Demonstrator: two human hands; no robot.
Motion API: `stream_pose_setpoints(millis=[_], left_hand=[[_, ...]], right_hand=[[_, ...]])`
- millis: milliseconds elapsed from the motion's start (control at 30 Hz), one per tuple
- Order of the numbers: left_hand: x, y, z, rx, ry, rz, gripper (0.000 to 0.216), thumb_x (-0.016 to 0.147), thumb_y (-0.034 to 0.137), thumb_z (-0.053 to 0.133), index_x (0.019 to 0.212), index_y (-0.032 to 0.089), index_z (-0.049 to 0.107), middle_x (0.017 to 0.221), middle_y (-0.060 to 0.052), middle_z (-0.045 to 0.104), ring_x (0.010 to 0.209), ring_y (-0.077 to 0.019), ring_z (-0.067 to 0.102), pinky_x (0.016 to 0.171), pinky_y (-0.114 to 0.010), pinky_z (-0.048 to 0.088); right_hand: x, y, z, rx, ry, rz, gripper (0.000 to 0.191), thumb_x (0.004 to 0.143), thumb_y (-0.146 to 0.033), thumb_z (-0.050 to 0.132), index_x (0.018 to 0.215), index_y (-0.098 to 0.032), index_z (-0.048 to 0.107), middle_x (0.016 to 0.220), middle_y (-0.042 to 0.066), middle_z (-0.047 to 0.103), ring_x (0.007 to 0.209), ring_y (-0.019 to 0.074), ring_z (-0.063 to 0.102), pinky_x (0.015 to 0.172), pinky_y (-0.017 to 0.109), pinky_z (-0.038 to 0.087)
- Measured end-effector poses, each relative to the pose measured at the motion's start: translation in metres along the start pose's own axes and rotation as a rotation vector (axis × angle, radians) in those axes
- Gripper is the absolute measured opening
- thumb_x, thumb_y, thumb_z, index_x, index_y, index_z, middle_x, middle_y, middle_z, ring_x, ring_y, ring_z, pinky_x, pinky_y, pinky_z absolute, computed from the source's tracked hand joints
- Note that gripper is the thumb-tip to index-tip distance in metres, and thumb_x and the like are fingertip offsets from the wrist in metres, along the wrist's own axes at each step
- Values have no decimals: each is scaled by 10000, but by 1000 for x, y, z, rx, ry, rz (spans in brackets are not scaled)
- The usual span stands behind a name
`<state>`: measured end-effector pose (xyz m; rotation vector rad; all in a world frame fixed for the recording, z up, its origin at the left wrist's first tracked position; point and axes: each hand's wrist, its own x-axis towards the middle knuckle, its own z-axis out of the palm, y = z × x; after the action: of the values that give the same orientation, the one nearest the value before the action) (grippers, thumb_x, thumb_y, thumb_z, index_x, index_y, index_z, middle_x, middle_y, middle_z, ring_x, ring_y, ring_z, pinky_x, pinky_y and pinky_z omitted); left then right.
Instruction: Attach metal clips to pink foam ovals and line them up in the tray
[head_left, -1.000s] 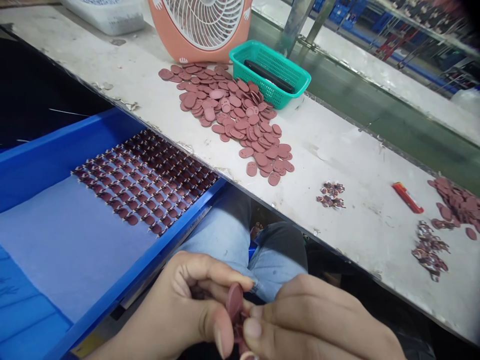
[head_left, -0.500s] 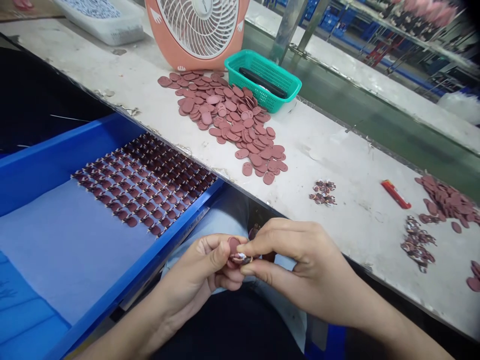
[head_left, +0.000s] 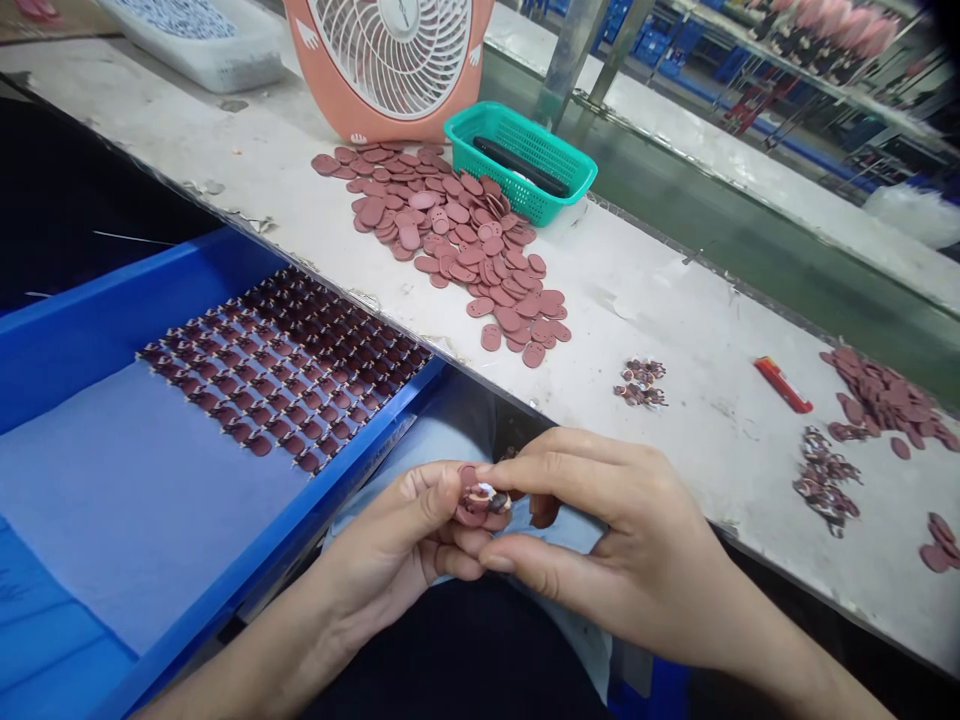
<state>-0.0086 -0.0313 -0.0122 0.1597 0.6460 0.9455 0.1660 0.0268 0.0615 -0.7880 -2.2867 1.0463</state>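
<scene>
Held in my left hand (head_left: 420, 520), between thumb and fingers over my lap, are reddish-brown oval discs and a small figurine (head_left: 496, 500) with a dark head and a white patch. One disc (head_left: 469, 476) shows upright behind the figurine. My right hand (head_left: 600, 520) is close on the right, its thumb and index finger spread apart. The index fingertip is at the disc's top edge; whether it touches I cannot tell. To the left, a blue tray (head_left: 60, 310) holds rows of finished-looking brown figures on discs (head_left: 262, 385), lying on a pale sheet (head_left: 135, 480).
On the white table (head_left: 660, 300) lie a large pile of oval discs (head_left: 457, 240), small figurines (head_left: 640, 382), more figurines (head_left: 825, 480), a red lighter (head_left: 782, 385) and another disc pile (head_left: 885, 395). Behind stand an orange fan (head_left: 337, 100), a green basket (head_left: 517, 170) and a white tub (head_left: 225, 55).
My right thumb and index finger have parted and no longer pinch the figurine. More of the figurine shows now. My left hand keeps its hold.
</scene>
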Motion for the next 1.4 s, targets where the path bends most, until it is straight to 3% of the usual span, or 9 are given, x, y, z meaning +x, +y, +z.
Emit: stream_pose_setpoints(millis=[300,533,600,667,767,1033,1200,1300,1400], left_hand=[[1,-3,-2,62,-16,7,348,693,485,848,829,169,796,654,5,649,499,-70,589,487,-146,495],[-8,2,1,101,-76,65,342,598,473,903,838,244,819,650,-11,772,507,-97,661,492,-153,501],[-14,5,2,121,-52,54,311,566,431,918,829,294,825,665,-9,804,535,-138,711,487,-171,509],[-18,9,1,164,-40,58,316,518,411,928,807,328,830,696,-13,819,590,-197,754,488,-206,533],[-21,15,0,328,-89,157,305,550,440,905,828,332,841,739,-53,826,611,-243,764,538,-277,576],[-18,22,0,494,-127,247,216,628,289,915,832,309,848,723,-78,821,597,-222,734,592,-293,565],[-13,13,-3,157,12,66,278,586,421,909,818,288,836,663,-36,801,592,-183,735,566,-246,585],[-4,9,-6,23,175,-17,349,620,459,888,865,221,815,629,10,740,525,-86,669,517,-156,562],[3,5,-9,-71,241,-64,400,635,443,883,912,170,790,655,14,712,525,-76,662,476,-130,562]], right_hand=[[-12,-5,9,-35,50,46,177,886,-156,687,1047,-213,736,972,34,629,826,108,649,706,213,561],[-25,-16,6,-45,90,31,582,774,-259,838,1307,-195,611,1024,42,631,891,139,660,804,203,578],[-34,-15,2,-5,174,40,525,825,-296,794,1310,-228,605,992,34,630,871,143,654,762,212,585],[-43,-12,-1,31,269,78,373,894,-166,691,1254,-247,638,913,24,635,787,137,644,682,233,578],[-51,-2,-3,33,350,66,394,838,31,608,1129,-221,690,819,13,663,717,140,638,614,254,552],[-59,17,5,81,389,52,418,820,83,572,1091,-204,708,833,12,710,732,145,634,663,297,525],[-50,11,13,51,417,99,427,871,50,522,1157,-231,667,864,8,712,809,152,639,719,304,512],[-38,12,17,-92,341,117,325,899,-90,611,1202,-199,657,953,44,668,913,169,614,780,310,512],[-26,17,20,-195,281,122,258,900,-227,682,1157,-201,694,1020,63,610,985,185,571,828,319,503]])
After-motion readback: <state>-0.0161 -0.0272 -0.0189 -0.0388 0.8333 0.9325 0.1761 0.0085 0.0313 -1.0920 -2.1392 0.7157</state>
